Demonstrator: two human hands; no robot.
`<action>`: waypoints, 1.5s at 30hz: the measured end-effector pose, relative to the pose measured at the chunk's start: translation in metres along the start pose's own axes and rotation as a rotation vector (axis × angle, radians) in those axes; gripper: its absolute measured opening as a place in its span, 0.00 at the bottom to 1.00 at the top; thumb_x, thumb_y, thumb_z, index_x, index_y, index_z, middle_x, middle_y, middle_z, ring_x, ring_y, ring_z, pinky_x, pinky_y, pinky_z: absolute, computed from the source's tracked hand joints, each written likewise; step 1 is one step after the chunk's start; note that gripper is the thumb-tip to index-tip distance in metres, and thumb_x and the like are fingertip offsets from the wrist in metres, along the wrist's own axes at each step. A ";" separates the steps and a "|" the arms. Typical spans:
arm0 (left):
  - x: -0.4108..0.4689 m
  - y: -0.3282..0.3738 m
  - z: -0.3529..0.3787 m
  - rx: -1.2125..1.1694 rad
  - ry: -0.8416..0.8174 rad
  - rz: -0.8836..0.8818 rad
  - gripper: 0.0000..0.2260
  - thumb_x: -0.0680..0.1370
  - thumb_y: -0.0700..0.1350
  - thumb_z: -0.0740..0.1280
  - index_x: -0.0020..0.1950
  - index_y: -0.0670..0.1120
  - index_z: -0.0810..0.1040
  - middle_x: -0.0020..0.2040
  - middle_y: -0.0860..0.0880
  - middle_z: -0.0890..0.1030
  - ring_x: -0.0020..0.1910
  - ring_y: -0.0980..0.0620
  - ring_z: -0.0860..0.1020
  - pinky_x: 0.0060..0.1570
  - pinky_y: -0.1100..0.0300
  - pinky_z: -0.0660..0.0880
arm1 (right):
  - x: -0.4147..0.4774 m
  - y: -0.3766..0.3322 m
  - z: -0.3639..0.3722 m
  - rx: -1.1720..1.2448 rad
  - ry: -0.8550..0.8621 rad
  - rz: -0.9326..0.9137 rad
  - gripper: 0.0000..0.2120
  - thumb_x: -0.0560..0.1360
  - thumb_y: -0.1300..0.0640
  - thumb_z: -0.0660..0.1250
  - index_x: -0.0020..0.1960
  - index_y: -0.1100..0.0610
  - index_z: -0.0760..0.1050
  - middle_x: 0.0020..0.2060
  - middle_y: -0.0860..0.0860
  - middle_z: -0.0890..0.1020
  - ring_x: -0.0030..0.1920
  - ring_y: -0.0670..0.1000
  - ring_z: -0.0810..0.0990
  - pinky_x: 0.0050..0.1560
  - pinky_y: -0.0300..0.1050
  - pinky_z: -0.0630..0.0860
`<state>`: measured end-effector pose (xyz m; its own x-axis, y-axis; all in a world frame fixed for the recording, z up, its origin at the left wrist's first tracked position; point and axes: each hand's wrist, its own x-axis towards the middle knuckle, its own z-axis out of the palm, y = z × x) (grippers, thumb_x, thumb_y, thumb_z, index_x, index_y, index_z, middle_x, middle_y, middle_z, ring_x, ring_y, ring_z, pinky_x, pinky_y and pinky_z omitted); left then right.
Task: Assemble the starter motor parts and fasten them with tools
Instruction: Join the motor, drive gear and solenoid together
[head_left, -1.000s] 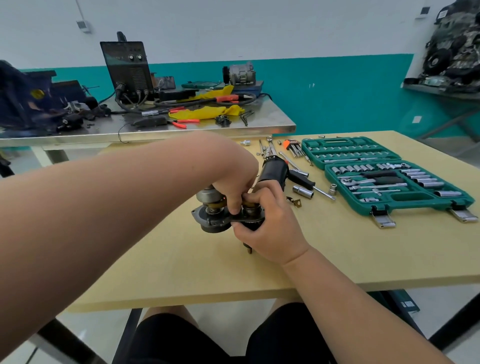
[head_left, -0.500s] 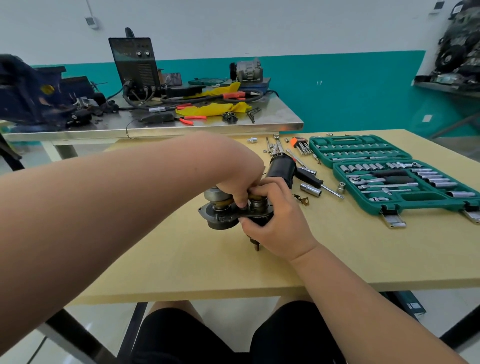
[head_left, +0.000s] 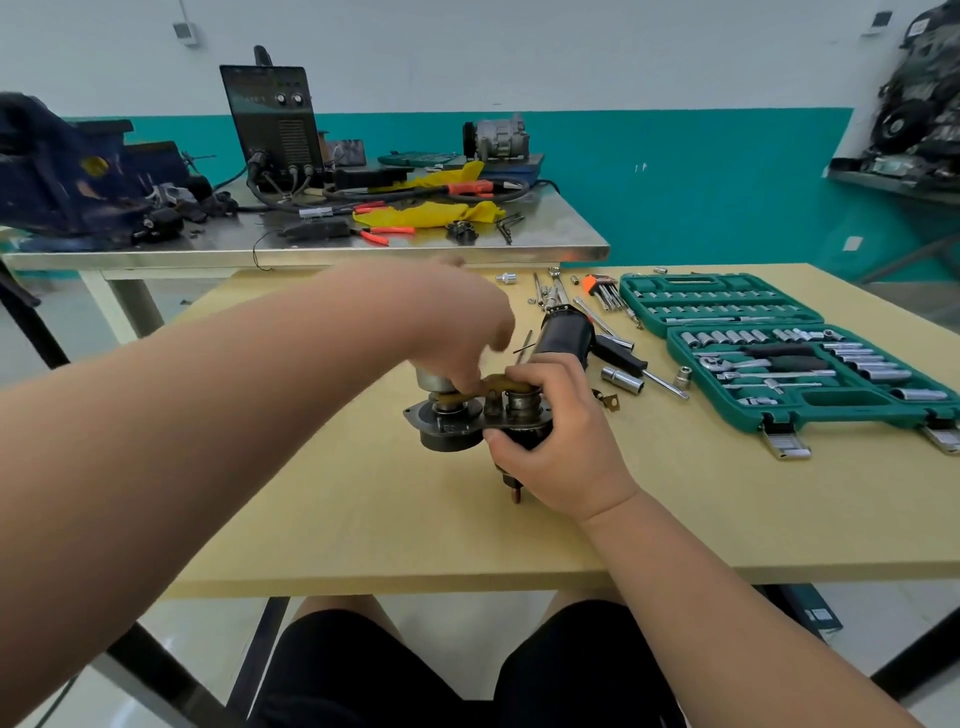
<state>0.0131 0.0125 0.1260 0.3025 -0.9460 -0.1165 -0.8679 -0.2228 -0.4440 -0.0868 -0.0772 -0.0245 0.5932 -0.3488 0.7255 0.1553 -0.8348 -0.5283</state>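
A pale wooden worktop (head_left: 363, 519) fills the middle of the view, with a starter motor assembly (head_left: 467, 415) standing near its centre. The right hand (head_left: 561, 441) wraps around the assembly's right side, its grip closed on the dark body, thumb on the flange. The left hand (head_left: 462, 332) reaches in from 9 o'clock, its fingertips pinched on a brass-coloured lever (head_left: 488, 389) lying across the top of the assembly. Just beyond, at 1 o'clock, a black cylindrical motor housing (head_left: 566, 332) lies on the surface.

Toward 2 o'clock an open green socket set case (head_left: 779, 364) rests on the worktop, with loose sockets (head_left: 623, 379), a black-handled tool (head_left: 623, 358) and hex keys (head_left: 605, 293) scattered between it and the housing.

At 12 o'clock stands a steel bench (head_left: 545, 234) carrying a black welding machine (head_left: 275, 124), cables, a yellow cloth (head_left: 431, 213) and a blue vise (head_left: 62, 171) at 10 o'clock. The wall behind is white above and teal below.
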 end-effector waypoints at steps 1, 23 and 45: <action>-0.008 -0.007 0.004 -0.032 0.133 -0.016 0.22 0.75 0.52 0.68 0.68 0.57 0.70 0.61 0.55 0.75 0.66 0.49 0.69 0.73 0.47 0.49 | -0.001 0.001 0.000 0.004 0.010 0.003 0.23 0.66 0.56 0.73 0.59 0.56 0.72 0.54 0.47 0.69 0.51 0.40 0.71 0.52 0.25 0.68; -0.042 0.012 0.135 -1.654 0.467 -0.212 0.16 0.69 0.51 0.72 0.54 0.52 0.75 0.46 0.56 0.83 0.46 0.59 0.81 0.42 0.68 0.75 | 0.009 -0.010 0.003 0.113 -0.299 0.170 0.33 0.64 0.42 0.71 0.64 0.31 0.59 0.55 0.28 0.69 0.57 0.33 0.72 0.50 0.27 0.72; -0.042 -0.049 0.151 -1.378 0.820 -0.325 0.15 0.67 0.55 0.75 0.51 0.62 0.76 0.46 0.63 0.79 0.47 0.63 0.78 0.42 0.74 0.71 | 0.112 0.026 0.015 -0.162 -0.093 0.492 0.12 0.80 0.57 0.54 0.52 0.55 0.76 0.44 0.50 0.82 0.47 0.51 0.79 0.47 0.48 0.76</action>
<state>0.1020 0.0986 0.0185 0.6446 -0.5841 0.4934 -0.6244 -0.0297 0.7805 -0.0050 -0.1314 0.0366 0.6344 -0.6826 0.3627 -0.2787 -0.6396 -0.7164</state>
